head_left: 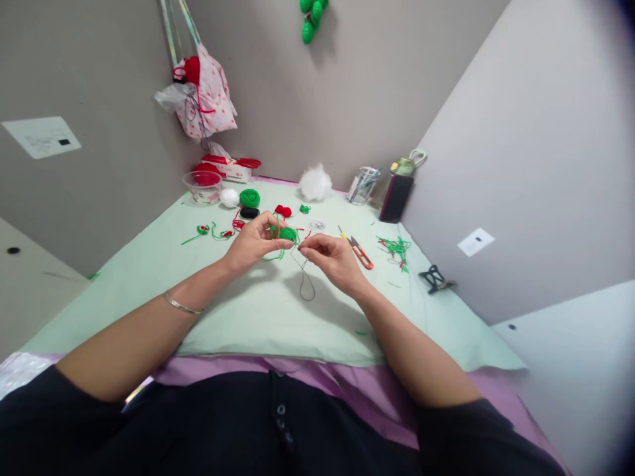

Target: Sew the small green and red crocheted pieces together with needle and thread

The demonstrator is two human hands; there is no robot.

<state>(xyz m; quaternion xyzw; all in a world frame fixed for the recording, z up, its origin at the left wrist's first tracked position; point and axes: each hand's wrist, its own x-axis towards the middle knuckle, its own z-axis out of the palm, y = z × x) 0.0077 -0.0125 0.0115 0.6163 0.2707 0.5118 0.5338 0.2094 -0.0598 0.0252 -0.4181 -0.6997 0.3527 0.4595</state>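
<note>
Between the thumb and fingers of my left hand (252, 243) is a small green crochet piece (288, 234), with loose green yarn ends hanging from it. Close beside it on the right, my right hand (333, 259) has its thumb and index finger pinched together. What lies in that pinch is too small to make out; a needle may be hidden there. A dark thread (307, 291) runs down from between the hands and ends in a loop above the cloth. Both hands are raised over the pale green tablecloth (238, 324).
Orange snips (365, 256) and green yarn scraps (395, 250) lie right of my hands. Behind are white stuffing (315, 183), a green yarn ball (249, 198), a black thread spool (249, 213) and a clear tub (203, 193). A phone (397, 198) leans against a bottle at back right.
</note>
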